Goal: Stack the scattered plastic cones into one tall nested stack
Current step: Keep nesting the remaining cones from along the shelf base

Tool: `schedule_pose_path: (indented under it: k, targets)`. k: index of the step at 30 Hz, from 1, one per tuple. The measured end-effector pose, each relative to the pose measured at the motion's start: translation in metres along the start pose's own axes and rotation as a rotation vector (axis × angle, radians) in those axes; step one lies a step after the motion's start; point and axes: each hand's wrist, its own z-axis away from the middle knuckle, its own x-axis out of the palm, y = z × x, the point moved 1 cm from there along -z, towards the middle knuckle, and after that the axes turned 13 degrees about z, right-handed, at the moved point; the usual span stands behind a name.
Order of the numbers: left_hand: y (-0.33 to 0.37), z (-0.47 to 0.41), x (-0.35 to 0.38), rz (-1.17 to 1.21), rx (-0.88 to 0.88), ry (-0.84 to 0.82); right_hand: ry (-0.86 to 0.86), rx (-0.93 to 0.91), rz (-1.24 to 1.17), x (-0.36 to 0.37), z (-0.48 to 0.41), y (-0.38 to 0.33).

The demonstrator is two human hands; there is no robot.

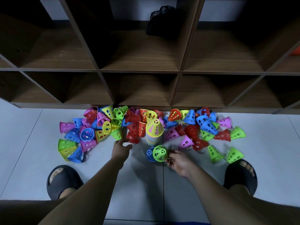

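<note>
Plastic loose cones (66,126), several dozen in red, blue, green, yellow, pink and purple and too tangled to count exactly, lie on the tiled floor (142,184) against a wooden cubby shelf (141,71). One nested stack (154,129), topped yellow, stands upright among them. The right hand (178,161) grips one green cone (159,153), with one blue cone (150,154) touching it. The left hand (121,146), fingers spread and holding nothing, is just short of a red cone (132,138). One upper cubby holds a black mesh bag (160,20). Two black slippers (63,179) flank the arms.
</note>
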Motion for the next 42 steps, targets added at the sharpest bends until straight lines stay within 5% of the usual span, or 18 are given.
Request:
schedule_pose_path:
  k: [10,16,26,35,42]
  targets:
    - [-0.003,-0.003,0.017,-0.004,-0.069,-0.128,-0.021,-0.009,0.046,0.011,-0.008,-0.007]
    - [-0.003,0.006,0.017,0.11,-0.056,-0.059,0.054,0.003,0.055,-0.007,-0.013,0.0]
    - [0.01,0.03,0.01,0.425,-0.199,-0.018,0.844,-0.382,0.836,-0.058,0.001,-0.033]
    - [0.021,0.057,0.023,0.275,-0.206,-0.262,0.614,-0.305,0.974,-0.068,-0.017,-0.01]
    - [0.024,0.066,0.045,0.235,-0.158,-0.431,0.594,-0.249,0.632,-0.06,-0.007,0.004]
